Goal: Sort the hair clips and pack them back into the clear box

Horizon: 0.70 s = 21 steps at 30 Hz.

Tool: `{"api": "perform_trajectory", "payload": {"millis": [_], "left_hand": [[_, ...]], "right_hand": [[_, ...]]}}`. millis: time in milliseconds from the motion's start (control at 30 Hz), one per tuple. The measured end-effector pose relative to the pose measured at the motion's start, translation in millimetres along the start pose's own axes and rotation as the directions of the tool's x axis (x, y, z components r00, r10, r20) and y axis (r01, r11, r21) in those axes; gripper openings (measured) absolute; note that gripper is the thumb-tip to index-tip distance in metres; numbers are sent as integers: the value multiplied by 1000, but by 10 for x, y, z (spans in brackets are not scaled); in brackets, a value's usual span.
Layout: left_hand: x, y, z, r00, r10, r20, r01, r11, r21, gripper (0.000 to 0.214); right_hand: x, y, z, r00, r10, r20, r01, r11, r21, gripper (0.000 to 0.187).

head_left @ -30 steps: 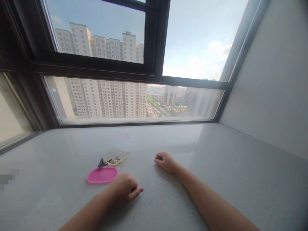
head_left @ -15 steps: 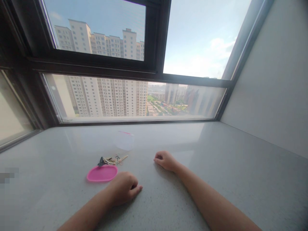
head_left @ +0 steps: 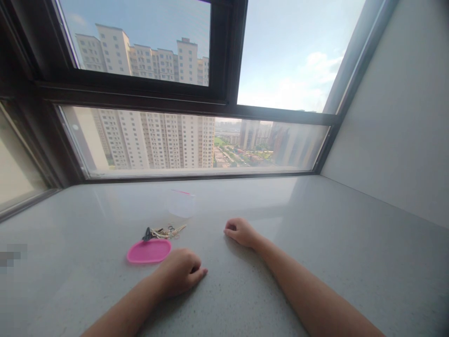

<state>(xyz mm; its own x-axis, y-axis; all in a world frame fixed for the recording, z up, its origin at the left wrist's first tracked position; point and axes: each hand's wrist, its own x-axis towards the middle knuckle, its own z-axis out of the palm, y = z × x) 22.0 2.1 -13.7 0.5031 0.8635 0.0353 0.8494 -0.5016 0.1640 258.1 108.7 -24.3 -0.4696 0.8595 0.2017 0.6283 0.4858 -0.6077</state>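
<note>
A flat pink oval pad (head_left: 148, 251), long axis running sideways, lies just beside the left hand (head_left: 178, 273), whose fingers (head_left: 198, 274) curl loosely on nothing, as do the right hand's (head_left: 241, 232).

No legible text in view, bunch of keys (head_left: 164, 232) too small to read, pink pad (head_left: 149, 251) unmarked, pixelated patch (head_left: 13, 255) at left unreadable

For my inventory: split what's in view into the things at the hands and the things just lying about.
At the hands:
left hand, empty, beside a pink oval pad
right hand, empty
bunch of keys, just beyond the pad

Lying about:
clear round disc, farther back
stone sill under everything
</note>
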Motion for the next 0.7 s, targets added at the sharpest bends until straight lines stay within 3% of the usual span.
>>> {"api": "perform_trajectory", "payload": {"millis": [700], "left_hand": [[-7, 31, -37, 1000, 12, 13, -12, 1000, 21, 45]], "right_hand": [[-9, -29, -15, 1000, 4, 1, -4, 1000, 2, 15]]}}
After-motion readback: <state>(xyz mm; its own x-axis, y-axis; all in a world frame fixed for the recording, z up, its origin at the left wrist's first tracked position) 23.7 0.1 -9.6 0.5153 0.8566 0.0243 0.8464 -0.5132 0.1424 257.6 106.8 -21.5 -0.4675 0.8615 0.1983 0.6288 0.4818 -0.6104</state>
